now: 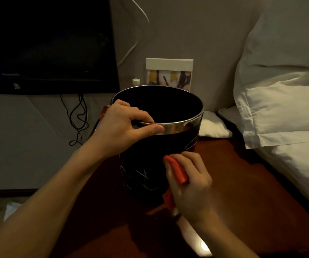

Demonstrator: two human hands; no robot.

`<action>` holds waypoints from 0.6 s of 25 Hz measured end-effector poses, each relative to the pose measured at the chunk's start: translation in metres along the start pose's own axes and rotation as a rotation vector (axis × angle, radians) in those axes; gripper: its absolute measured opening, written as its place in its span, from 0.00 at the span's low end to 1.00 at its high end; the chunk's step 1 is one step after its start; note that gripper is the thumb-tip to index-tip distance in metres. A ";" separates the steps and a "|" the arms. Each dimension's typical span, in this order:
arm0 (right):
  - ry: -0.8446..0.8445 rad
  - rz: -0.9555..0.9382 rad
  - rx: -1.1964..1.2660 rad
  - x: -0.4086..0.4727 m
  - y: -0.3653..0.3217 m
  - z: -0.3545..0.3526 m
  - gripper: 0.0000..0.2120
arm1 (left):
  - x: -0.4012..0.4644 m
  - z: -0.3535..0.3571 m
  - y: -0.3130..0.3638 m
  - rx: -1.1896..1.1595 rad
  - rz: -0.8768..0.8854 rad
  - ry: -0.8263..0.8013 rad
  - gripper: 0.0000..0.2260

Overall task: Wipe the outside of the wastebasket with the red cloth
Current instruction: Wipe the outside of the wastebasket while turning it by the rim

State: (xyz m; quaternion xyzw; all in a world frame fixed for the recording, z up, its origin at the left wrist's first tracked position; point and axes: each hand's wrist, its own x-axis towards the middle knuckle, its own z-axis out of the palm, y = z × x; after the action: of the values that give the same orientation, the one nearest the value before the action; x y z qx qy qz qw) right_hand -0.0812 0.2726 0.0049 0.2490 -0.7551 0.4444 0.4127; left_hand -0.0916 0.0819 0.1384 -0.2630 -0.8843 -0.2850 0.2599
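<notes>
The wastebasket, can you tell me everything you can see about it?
The wastebasket is a round, dark bin with thin pale lines scratched across its side and a shiny metal band around its open top. It stands upright on a reddish-brown wooden surface, and its inside looks dark. The left hand grips the rim, thumb on the metal band. The right hand presses a red cloth against its lower side.
</notes>
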 end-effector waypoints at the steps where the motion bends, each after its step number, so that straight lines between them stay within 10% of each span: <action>1: 0.016 -0.008 0.002 0.005 -0.001 -0.002 0.12 | 0.000 0.000 0.000 0.001 -0.003 -0.001 0.08; 15: 0.003 -0.006 0.008 -0.003 0.007 -0.002 0.12 | 0.000 0.001 -0.009 -0.043 0.028 0.032 0.11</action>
State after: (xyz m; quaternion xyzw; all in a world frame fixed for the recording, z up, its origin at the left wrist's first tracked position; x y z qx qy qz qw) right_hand -0.0841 0.2778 0.0000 0.2523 -0.7519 0.4468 0.4139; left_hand -0.0976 0.0766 0.1343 -0.2762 -0.8700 -0.3045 0.2720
